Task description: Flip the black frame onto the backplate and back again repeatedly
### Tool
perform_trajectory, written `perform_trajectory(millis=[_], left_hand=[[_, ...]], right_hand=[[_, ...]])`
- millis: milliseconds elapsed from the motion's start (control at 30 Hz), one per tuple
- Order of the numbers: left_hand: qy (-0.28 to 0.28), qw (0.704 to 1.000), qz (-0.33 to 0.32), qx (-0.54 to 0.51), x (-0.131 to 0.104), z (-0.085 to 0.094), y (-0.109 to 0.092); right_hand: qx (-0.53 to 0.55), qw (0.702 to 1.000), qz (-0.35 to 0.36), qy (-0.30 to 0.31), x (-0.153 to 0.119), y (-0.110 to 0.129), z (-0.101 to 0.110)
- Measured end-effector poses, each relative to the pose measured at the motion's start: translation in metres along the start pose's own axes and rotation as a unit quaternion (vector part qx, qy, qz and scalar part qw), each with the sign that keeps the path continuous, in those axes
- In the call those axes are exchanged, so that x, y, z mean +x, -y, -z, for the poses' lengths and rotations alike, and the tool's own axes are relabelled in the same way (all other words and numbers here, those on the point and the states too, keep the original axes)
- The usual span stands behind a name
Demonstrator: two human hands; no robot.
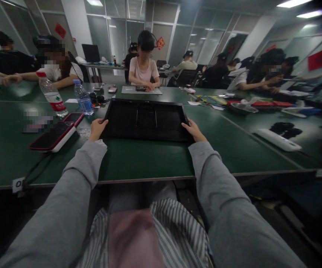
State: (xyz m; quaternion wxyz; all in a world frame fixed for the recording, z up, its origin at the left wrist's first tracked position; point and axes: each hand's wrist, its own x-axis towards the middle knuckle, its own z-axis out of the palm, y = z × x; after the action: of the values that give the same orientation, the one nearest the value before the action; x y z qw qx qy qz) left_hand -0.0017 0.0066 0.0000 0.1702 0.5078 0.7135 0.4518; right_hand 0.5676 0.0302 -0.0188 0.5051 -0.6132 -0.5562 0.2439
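Out in front of me is a black rectangular tray-like panel [121, 121] with a raised rim and a thin U-shaped bar [155, 119] near its middle. My left hand [97, 129] grips its left edge, thumb on top and fingers beneath. The right edge is held the same way by my right hand [194, 130]. Below the panel lies the green tabletop [146, 160]; whether the panel rests on it or hangs just above, I cannot tell. The fingers under the rim are mostly hidden.
Left of the panel stand a red-capped bottle [51, 95] and a blue-capped bottle [83, 98], with a red-edged phone [53, 134] on a white block nearby. A white power strip [278, 139] lies to the right. Across the table a person [144, 69] works over a white board [127, 90].
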Motion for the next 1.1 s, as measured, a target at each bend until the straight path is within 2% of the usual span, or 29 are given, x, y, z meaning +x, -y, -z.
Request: perform_trajectory(millis=[100,167,233,300,467,633,800,1033,1100], left_hand=[[0.003,1.0,-0.012,0.005,-0.003,0.001,-0.001],[-0.014,0.999,-0.029,0.008,-0.003,0.0,-0.001],[-0.053,0.998,-0.022,-0.006,0.001,-0.001,0.003],[-0.092,0.996,0.015,-0.014,0.008,-0.003,0.008],[-0.1,0.993,0.045,-0.034,0.014,-0.003,0.011],[-0.109,0.991,0.056,-0.043,0.006,0.001,0.002],[-0.103,0.992,0.056,-0.041,0.005,0.002,0.002],[-0.093,0.993,0.047,-0.046,0.008,0.0,0.007],[-0.094,0.994,0.045,-0.04,0.009,0.0,0.008]], right_hand=[[0.029,1.0,0.003,-0.007,-0.002,0.006,-0.003],[0.063,0.998,0.007,-0.012,-0.004,0.011,-0.003],[0.083,0.996,0.026,-0.021,-0.005,0.013,-0.003],[0.085,0.995,0.027,-0.039,-0.005,0.013,0.0],[0.009,0.984,-0.03,-0.176,-0.006,0.007,0.016],[-0.086,0.935,-0.141,-0.315,-0.011,0.005,0.036],[-0.078,0.883,-0.237,-0.397,-0.026,0.009,0.056],[-0.017,0.823,-0.276,-0.496,-0.034,0.012,0.076],[-0.031,0.825,-0.27,-0.495,-0.04,0.01,0.083]])
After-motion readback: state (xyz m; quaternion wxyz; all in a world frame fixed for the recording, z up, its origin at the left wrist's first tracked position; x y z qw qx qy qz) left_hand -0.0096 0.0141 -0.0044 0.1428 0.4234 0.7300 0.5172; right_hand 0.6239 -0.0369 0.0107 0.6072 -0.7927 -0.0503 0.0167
